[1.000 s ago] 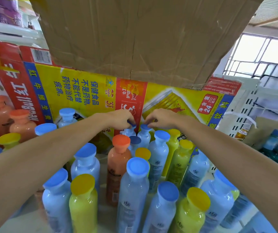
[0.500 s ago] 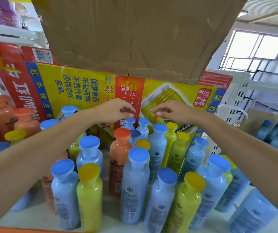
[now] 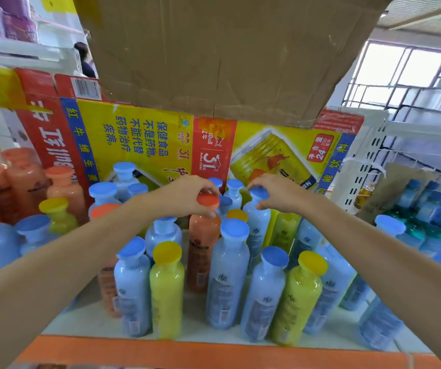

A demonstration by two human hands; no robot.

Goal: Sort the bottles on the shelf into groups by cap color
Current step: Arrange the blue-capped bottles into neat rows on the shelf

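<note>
At the shelf point(image 3: 214, 352) edge the front bottles point(image 3: 166, 288) stand mixed, blue and yellow. Behind them the left hand point(image 3: 184, 198) curls round the cap of the orange bottle point(image 3: 202, 243). The right hand point(image 3: 278, 195), just beside at 3 o'clock, grips the cap of a blue bottle point(image 3: 256, 230). Both bottles stand upright. The orange group point(image 3: 19, 177) lies at 9 o'clock, farther back, nearer the left hand, so lifting up then leftward looks right.

The left hand point(image 3: 184, 197) grips the orange bottle point(image 3: 200, 249) by its cap. The right hand point(image 3: 278, 194) pinches the cap of a blue bottle point(image 3: 256, 225) just beside it (both stand mid-shelf point(image 3: 214, 354), crowded by others). Whether either is lifted, I can't tell.
</note>
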